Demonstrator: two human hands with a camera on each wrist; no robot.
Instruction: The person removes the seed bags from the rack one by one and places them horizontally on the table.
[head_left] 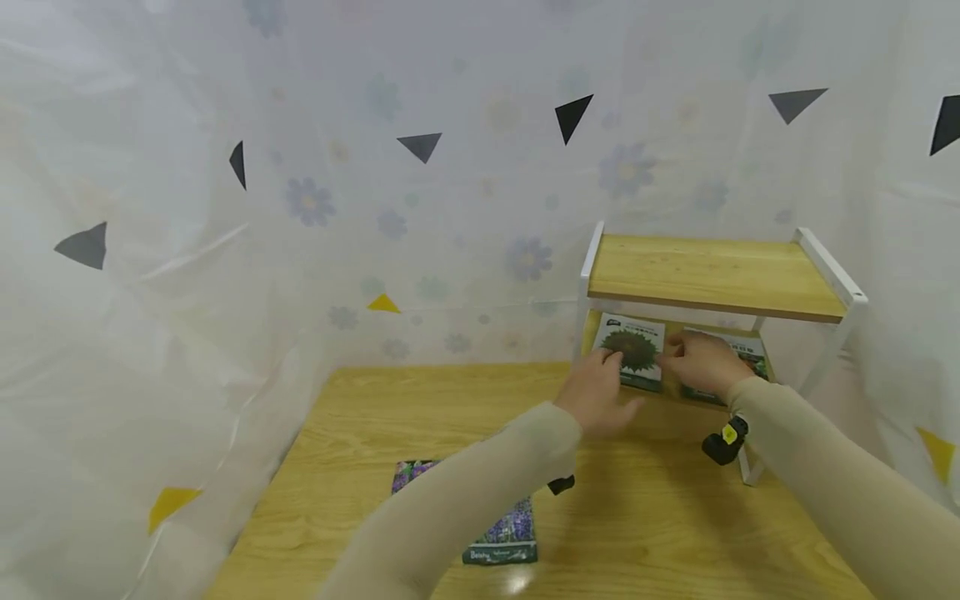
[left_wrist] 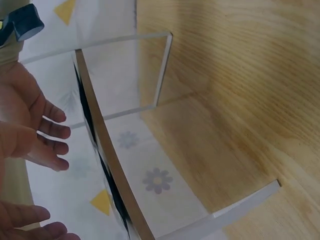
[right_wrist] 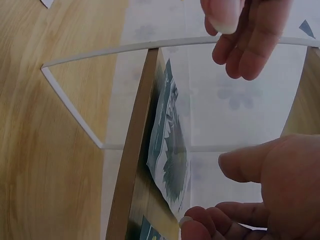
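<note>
On the lower shelf lie a sunflower packet and, to its right, a second packet, partly covered by my right hand. The right hand's fingers are loosely bent and hold nothing; in the right wrist view a fingertip is at the sunflower packet's corner, contact unclear. My left hand is at that packet's lower left, thumb apart from the fingers. The left wrist view shows the left hand with relaxed fingers, nothing held.
A purple-flower packet lies on the wooden table, partly behind my left sleeve. Over the packets is the rack's upper wooden board, between white side frames. A pale flowered curtain hangs behind.
</note>
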